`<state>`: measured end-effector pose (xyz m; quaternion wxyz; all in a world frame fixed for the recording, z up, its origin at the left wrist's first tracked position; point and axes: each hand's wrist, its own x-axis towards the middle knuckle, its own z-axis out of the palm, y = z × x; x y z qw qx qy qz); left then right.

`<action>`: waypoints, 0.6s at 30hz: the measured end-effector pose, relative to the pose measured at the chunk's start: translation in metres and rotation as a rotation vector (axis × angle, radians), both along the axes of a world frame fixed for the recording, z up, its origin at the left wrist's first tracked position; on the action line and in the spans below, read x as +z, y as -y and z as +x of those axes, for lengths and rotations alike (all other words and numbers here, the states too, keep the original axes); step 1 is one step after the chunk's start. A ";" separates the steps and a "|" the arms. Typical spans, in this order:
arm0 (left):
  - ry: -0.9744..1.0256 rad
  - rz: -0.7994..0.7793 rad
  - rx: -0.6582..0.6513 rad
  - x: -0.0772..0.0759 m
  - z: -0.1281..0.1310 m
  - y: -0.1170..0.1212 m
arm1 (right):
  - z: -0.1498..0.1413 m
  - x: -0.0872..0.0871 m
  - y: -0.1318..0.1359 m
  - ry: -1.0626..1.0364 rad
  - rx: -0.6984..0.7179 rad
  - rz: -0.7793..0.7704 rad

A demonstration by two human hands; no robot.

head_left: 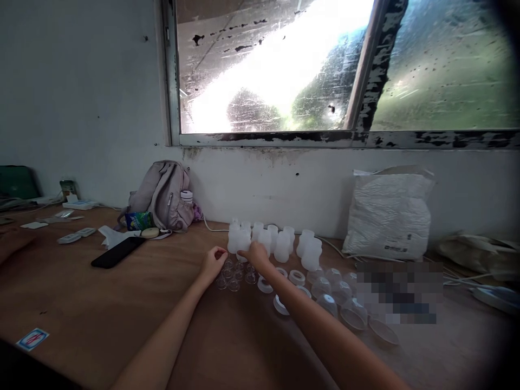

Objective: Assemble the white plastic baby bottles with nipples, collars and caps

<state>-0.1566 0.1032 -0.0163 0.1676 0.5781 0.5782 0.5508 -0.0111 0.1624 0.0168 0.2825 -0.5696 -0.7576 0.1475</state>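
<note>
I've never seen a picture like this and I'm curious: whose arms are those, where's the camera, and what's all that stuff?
There's no robot here, just a person with two bare hands. The one picture comes from a camera worn on that person's head, so you see about what they'd see looking forward and down.

The brown table has frosted plastic bottles, white rings, little clear nipple-shaped pieces and bigger clear domed covers. Further back are a black phone, a backpack and a white plastic bag.

The left hand is by the little clear pieces, with its fingertips close together. The right hand is in front of the bottles. Whatever they may be holding is too small or hidden to tell.
</note>
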 end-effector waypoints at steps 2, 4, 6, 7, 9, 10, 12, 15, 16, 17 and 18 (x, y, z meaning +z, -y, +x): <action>-0.020 0.000 0.002 -0.001 -0.001 -0.001 | -0.001 0.002 0.000 0.063 -0.024 0.013; -0.029 -0.004 0.001 -0.001 -0.001 -0.001 | -0.001 0.004 0.001 0.113 -0.037 0.030; -0.040 -0.008 -0.005 0.000 0.000 0.000 | 0.000 0.005 0.002 0.153 -0.043 0.045; -0.047 -0.010 -0.008 0.001 0.001 0.001 | 0.000 0.006 0.002 0.169 -0.047 0.050; -0.059 -0.016 -0.013 0.002 0.001 0.002 | 0.001 0.007 0.001 0.197 -0.056 0.055; -0.066 -0.019 -0.013 0.002 0.002 0.003 | 0.001 0.007 0.001 0.209 -0.059 0.055; -0.081 -0.027 -0.009 0.003 0.002 0.003 | 0.000 0.007 0.000 0.225 -0.063 0.057; -0.105 -0.037 -0.011 0.003 0.002 0.003 | -0.001 0.007 0.000 0.232 -0.066 0.080; -0.113 -0.041 -0.016 0.003 0.002 0.003 | -0.001 0.006 -0.001 0.231 -0.067 0.089; -0.121 -0.044 -0.021 0.002 0.002 0.003 | -0.001 0.006 -0.001 0.229 -0.067 0.097; -0.129 -0.047 -0.026 0.002 0.002 0.003 | -0.001 0.005 -0.002 0.226 -0.065 0.104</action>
